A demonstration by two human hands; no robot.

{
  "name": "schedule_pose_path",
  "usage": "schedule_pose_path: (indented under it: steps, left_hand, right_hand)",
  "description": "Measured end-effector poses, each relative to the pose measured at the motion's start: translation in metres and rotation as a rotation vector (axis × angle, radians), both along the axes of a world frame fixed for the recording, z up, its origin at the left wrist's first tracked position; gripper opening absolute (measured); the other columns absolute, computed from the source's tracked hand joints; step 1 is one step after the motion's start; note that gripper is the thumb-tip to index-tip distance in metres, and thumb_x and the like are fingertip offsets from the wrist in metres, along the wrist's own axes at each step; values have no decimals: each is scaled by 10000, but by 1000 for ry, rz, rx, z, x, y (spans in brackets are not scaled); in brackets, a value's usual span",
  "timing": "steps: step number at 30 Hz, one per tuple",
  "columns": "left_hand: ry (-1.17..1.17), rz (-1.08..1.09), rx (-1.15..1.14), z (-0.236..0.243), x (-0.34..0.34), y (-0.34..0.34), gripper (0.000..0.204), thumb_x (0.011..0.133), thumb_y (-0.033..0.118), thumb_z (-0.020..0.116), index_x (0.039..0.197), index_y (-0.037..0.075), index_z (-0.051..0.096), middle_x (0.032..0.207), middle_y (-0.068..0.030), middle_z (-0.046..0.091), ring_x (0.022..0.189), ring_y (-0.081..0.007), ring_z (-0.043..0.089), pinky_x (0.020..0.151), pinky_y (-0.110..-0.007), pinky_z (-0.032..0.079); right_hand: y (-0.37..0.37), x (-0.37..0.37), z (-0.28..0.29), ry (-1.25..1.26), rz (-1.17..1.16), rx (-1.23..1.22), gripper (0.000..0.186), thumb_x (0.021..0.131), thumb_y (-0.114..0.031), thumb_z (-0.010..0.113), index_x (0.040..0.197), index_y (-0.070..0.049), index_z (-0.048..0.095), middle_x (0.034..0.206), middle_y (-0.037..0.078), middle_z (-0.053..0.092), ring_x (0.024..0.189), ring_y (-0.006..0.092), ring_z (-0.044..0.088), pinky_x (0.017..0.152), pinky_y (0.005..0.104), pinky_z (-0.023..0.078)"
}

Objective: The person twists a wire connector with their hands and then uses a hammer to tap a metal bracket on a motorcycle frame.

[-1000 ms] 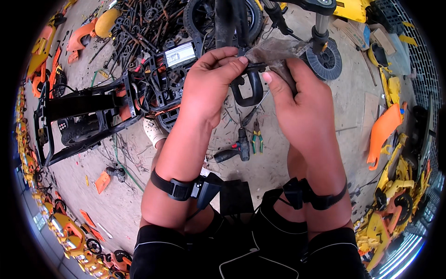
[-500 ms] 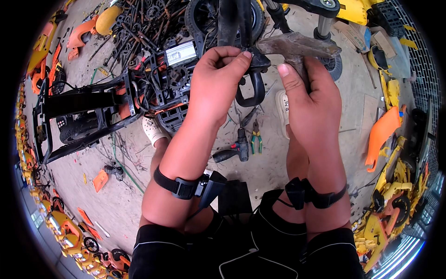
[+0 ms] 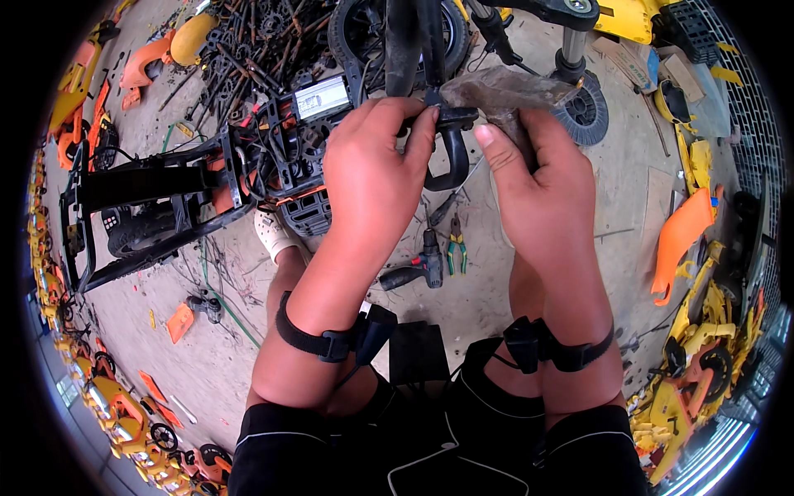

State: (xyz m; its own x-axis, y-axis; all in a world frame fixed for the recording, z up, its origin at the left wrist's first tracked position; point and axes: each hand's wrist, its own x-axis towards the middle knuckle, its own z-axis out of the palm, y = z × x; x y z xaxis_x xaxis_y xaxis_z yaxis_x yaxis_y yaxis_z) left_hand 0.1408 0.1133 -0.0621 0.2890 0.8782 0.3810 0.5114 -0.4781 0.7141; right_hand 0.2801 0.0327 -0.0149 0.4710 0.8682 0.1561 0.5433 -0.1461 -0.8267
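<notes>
My right hand [image 3: 546,186] is wrapped round the handle of a hammer [image 3: 504,87] with a worn, greyish-brown head. One end of that head is right beside a small black metal part [image 3: 456,117] on a black vehicle frame [image 3: 426,50]. My left hand [image 3: 370,169] is closed at the same part, thumb and index finger pinching its left end; the other fingers curl partly out of sight. Just below, a black loop-shaped bar [image 3: 453,161] hangs from the frame.
A cordless drill [image 3: 426,263] and green-and-yellow pliers [image 3: 456,246] lie on the floor between my feet. Dark metal scrap [image 3: 248,62] is heaped at the far left. An orange panel [image 3: 682,240] is at the right, near piled yellow parts [image 3: 699,355].
The hammer has shifted left and slightly down, bringing its head up to the black part. My left hand has moved a little left and down, still pinching.
</notes>
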Motion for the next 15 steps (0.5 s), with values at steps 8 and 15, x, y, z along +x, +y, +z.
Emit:
schedule_pose_path:
  steps: [8, 15]
  left_hand:
    - [13, -42, 104, -1, 2, 3, 108, 846, 47, 785, 943, 15, 750, 883, -94, 717, 772, -211, 688, 723, -318, 547]
    - [-3, -56, 70, 1, 3, 5, 98, 838, 47, 783, 925, 7, 759, 877, -96, 716, 765, -215, 695, 723, -319, 551]
  right_hand:
    - [-1, 0, 1, -25, 12, 11, 323, 961, -255, 745, 1088, 26, 649, 766, 195, 689, 662, 339, 706, 594, 379, 532]
    - [-2, -3, 11, -149, 27, -12, 295, 967, -263, 720, 1075, 0, 640, 792, 202, 689, 719, 420, 681, 603, 432, 532]
